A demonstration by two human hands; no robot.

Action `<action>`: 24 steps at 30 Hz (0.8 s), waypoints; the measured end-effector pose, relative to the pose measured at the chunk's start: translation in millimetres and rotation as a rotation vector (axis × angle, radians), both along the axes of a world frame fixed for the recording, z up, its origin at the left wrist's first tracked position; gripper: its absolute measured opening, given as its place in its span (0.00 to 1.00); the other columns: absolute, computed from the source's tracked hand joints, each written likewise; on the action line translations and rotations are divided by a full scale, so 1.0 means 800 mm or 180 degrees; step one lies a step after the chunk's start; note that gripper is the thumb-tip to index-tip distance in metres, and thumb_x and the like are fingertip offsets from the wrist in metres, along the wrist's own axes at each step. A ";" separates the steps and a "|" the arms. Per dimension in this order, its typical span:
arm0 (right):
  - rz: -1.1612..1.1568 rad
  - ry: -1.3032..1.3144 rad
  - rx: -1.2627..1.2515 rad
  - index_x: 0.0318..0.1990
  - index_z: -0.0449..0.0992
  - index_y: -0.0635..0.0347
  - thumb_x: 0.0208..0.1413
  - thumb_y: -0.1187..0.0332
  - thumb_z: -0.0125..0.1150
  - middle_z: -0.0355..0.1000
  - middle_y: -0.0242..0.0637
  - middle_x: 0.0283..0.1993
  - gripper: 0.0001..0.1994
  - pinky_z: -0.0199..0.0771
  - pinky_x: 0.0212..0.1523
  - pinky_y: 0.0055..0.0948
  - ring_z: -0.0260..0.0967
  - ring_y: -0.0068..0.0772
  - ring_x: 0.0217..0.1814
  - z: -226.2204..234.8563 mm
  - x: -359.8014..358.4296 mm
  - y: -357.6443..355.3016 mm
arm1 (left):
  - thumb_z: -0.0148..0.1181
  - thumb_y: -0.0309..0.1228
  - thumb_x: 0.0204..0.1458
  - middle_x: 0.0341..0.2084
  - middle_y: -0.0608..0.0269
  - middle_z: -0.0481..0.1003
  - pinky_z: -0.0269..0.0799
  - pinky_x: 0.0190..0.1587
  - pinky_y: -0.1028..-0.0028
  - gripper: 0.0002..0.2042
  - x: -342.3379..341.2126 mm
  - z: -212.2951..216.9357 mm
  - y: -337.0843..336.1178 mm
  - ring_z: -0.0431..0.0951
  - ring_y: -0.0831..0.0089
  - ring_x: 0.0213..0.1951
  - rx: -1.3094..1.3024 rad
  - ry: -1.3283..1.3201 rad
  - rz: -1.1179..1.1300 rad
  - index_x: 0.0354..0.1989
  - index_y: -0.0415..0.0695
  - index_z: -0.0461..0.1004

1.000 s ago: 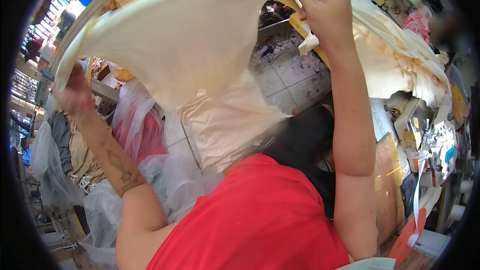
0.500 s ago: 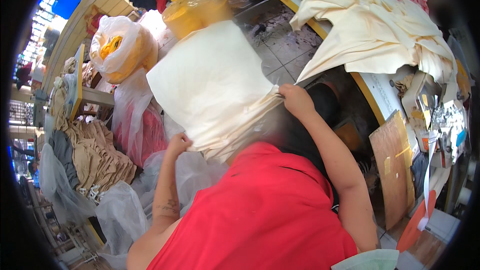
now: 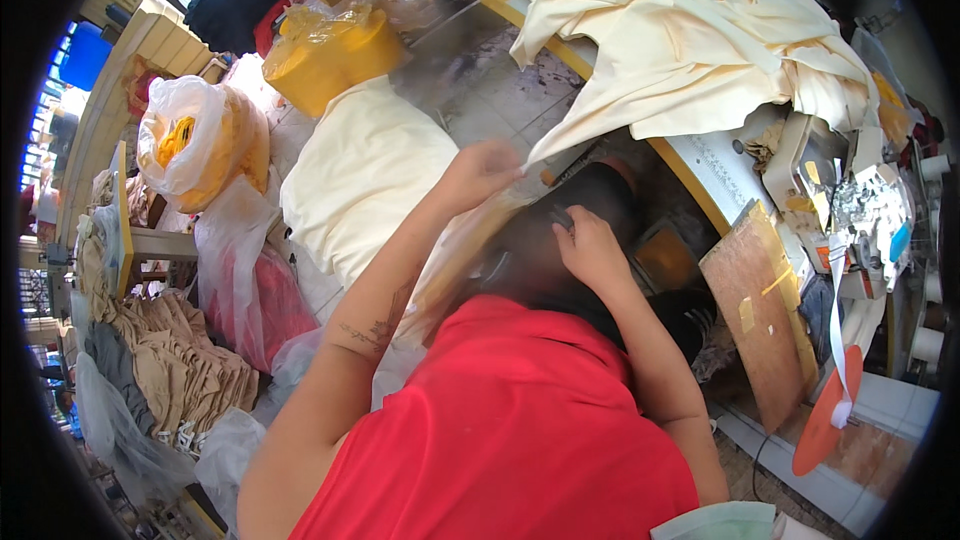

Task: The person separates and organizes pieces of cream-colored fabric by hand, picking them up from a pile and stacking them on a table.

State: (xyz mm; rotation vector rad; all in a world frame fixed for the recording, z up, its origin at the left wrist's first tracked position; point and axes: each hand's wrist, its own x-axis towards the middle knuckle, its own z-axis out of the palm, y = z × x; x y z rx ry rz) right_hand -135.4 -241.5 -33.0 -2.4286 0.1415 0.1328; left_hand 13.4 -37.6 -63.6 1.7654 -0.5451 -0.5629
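My left hand (image 3: pixel 484 176) reaches across to the low corner of a cream cloth (image 3: pixel 690 50) that hangs in folds off the table. Its fingertips pinch that corner, though motion blurs them a little. Below and to the right, my right hand (image 3: pixel 592 248) is closed around a small dark tool (image 3: pixel 563 217), whose kind is too blurred to tell. Another cream cloth piece (image 3: pixel 365 165) lies spread beyond my left forearm, its near end running down beside my lap, partly behind that forearm.
A yellow plastic-wrapped bundle (image 3: pixel 330 55) and a white bag of yellow cloth (image 3: pixel 200 145) stand at the far left. Stacked tan pieces (image 3: pixel 185 365) lie nearer. At right are the worktable (image 3: pixel 715 180), a leaning wooden board (image 3: pixel 755 315) and a machine (image 3: pixel 810 165).
My left hand has left the near cloth piece and crossed rightward to the hanging cloth's corner. My right hand has let go of that piece and now holds a dark tool. The piece has slumped.
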 end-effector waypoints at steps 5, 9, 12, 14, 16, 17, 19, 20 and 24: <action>-0.0054 -0.0519 0.0210 0.41 0.72 0.68 0.62 0.65 0.59 0.75 0.56 0.41 0.12 0.73 0.44 0.53 0.73 0.63 0.44 0.021 0.005 0.010 | 0.63 0.22 0.57 0.34 0.66 0.78 0.71 0.41 0.78 0.07 -0.011 0.007 0.011 0.77 0.80 0.39 -0.1004 0.0860 -0.0108 0.42 0.38 0.74; 0.0126 -0.1075 -0.0099 0.35 0.72 0.64 0.61 0.65 0.60 0.73 0.49 0.34 0.10 0.74 0.38 0.47 0.73 0.55 0.39 0.018 0.017 0.021 | 0.64 0.20 0.55 0.33 0.67 0.78 0.69 0.37 0.80 0.12 -0.018 0.030 0.017 0.74 0.84 0.34 -0.0533 0.0582 -0.0360 0.49 0.38 0.79; 0.0387 -0.1578 -0.0630 0.31 0.70 0.61 0.60 0.66 0.60 0.70 0.43 0.30 0.09 0.75 0.35 0.42 0.73 0.47 0.35 0.018 0.027 0.033 | 0.64 0.19 0.54 0.32 0.67 0.78 0.67 0.33 0.81 0.16 -0.018 0.038 0.021 0.72 0.86 0.29 -0.0346 0.0611 -0.0400 0.52 0.39 0.80; 0.0508 -0.1778 -0.0995 0.30 0.69 0.59 0.59 0.68 0.59 0.68 0.40 0.29 0.08 0.75 0.33 0.38 0.72 0.43 0.34 0.015 0.035 0.041 | 0.65 0.19 0.53 0.30 0.68 0.78 0.66 0.30 0.81 0.18 -0.020 0.044 0.018 0.70 0.87 0.26 -0.0440 0.0583 -0.0411 0.54 0.40 0.79; 0.0685 -0.1877 -0.1154 0.30 0.69 0.58 0.59 0.68 0.57 0.68 0.39 0.29 0.07 0.76 0.32 0.37 0.72 0.40 0.33 0.008 0.042 0.044 | 0.66 0.19 0.52 0.27 0.69 0.78 0.65 0.29 0.82 0.19 -0.022 0.060 0.017 0.70 0.88 0.25 -0.0236 0.0524 -0.0444 0.54 0.41 0.79; 0.0758 -0.1927 -0.1244 0.30 0.69 0.58 0.59 0.68 0.57 0.68 0.39 0.29 0.07 0.76 0.32 0.36 0.73 0.39 0.33 0.005 0.045 0.044 | 0.66 0.20 0.52 0.26 0.70 0.77 0.64 0.29 0.82 0.19 -0.024 0.067 0.016 0.69 0.89 0.24 -0.0137 0.0488 -0.0475 0.55 0.41 0.79; 0.0737 -0.1740 -0.1295 0.31 0.68 0.57 0.59 0.68 0.55 0.68 0.39 0.29 0.06 0.76 0.31 0.36 0.73 0.39 0.33 0.004 0.040 0.045 | 0.67 0.20 0.51 0.24 0.72 0.76 0.64 0.28 0.82 0.20 -0.025 0.071 0.016 0.69 0.89 0.24 -0.0064 0.0339 -0.0446 0.55 0.41 0.78; 0.0716 -0.1649 -0.1335 0.31 0.68 0.57 0.59 0.68 0.55 0.68 0.39 0.29 0.06 0.76 0.30 0.36 0.73 0.39 0.33 0.005 0.037 0.044 | 0.67 0.20 0.51 0.23 0.72 0.76 0.63 0.27 0.82 0.21 -0.025 0.073 0.016 0.69 0.89 0.24 -0.0042 0.0255 -0.0442 0.56 0.41 0.78; 0.0449 -0.1876 -0.1021 0.31 0.68 0.57 0.59 0.68 0.58 0.67 0.38 0.29 0.07 0.76 0.30 0.36 0.71 0.42 0.30 0.030 0.018 0.035 | 0.70 0.22 0.51 0.27 0.70 0.79 0.68 0.31 0.82 0.19 -0.029 0.078 0.006 0.74 0.86 0.28 -0.0558 0.0720 0.0009 0.53 0.39 0.79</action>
